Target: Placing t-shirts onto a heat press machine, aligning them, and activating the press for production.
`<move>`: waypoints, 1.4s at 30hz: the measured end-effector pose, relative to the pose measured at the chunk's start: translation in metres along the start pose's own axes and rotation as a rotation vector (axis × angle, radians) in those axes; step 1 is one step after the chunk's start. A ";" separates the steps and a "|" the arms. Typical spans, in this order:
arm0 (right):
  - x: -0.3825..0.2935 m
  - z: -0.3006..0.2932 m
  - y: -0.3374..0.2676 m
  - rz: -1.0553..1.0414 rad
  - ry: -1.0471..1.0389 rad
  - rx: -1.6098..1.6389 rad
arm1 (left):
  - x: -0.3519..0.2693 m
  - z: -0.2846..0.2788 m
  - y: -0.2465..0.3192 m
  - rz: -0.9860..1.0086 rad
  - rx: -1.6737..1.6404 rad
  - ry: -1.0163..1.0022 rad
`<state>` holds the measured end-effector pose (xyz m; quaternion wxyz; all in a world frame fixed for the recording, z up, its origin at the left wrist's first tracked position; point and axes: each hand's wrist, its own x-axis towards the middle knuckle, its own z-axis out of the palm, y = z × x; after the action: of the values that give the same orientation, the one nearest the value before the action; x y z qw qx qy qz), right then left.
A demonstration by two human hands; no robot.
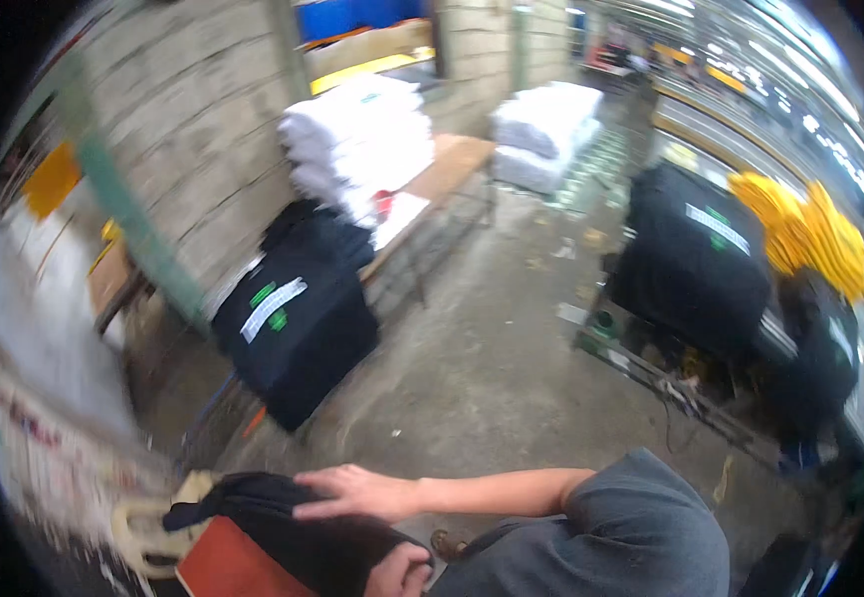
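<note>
Black cloth (268, 504), perhaps a garment, lies bunched over a flat red board or panel (242, 560) at the bottom left. My right hand (357, 492) reaches across from the right in a grey sleeve and rests on the cloth, palm down with its fingers apart. Below it, at the bottom edge, my left hand (402, 571) has its fingers curled on the near end of the cloth; part of this hand is cut off by the frame. A cream plastic chair or frame (133, 530) shows beside the red board.
Ahead on the left stands a stack of black printed shirts (320, 358), with white bundles (372, 142) behind it on a wooden bench (447, 164). On the right, more black shirts (693, 254) and yellow garments (805, 224) sit on a metal-framed table (641, 373). Concrete floor (477, 373) runs between.
</note>
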<state>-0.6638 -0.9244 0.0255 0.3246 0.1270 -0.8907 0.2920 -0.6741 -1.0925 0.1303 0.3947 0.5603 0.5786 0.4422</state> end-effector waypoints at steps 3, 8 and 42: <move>-0.049 -0.063 0.006 -0.067 -0.123 -0.083 | 0.055 0.044 0.032 0.251 -0.142 -0.349; -0.198 -0.166 0.025 0.453 0.064 -0.055 | 0.124 0.098 0.056 0.284 -0.352 -0.476; -0.619 -0.622 -0.248 1.219 1.110 -2.490 | 0.645 0.406 0.136 0.914 0.558 -0.193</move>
<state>0.2209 -0.7241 0.1153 0.3420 -0.7307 -0.2431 -0.5386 -0.2864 -0.4232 0.1641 0.0498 0.8763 0.3326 0.3449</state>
